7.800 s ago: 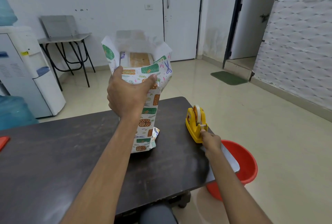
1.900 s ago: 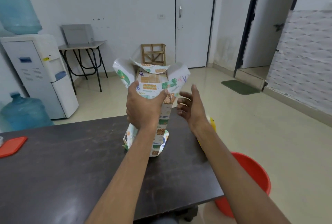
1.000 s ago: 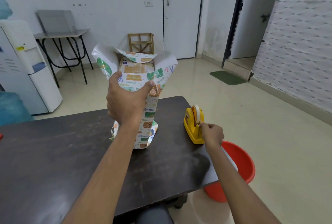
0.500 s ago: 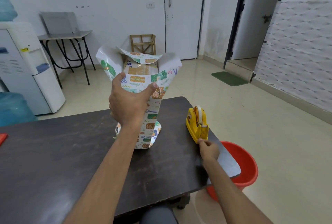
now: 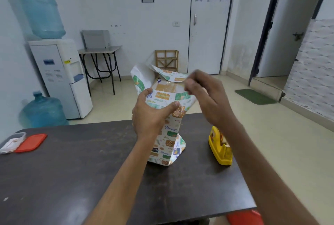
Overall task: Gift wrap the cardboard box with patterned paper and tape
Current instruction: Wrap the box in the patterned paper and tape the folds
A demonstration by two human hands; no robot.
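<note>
Left hand (image 5: 151,117) up in a curled grip; right hand (image 5: 206,98) beside it, blurred.

The right hand (image 5: 207,102) has left the desk (image 5: 72,170) edge, where half a second ago it sat at the 6 o'clock of the yellow tape dispenser (image 5: 219,148). It has risen to the open top of the patterned paper (image 5: 169,134), at its 3 o'clock. Its fingers (image 5: 189,82) are now curled and motion-blurred beside the far flap (image 5: 169,75); whether they touch it cannot be told.

We find the box (image 5: 171,137) upright on the table (image 5: 72,179); the tape dispenser (image 5: 219,149) just right of it; a lid (image 5: 30,142) far left; a water cooler (image 5: 59,76) behind.
</note>
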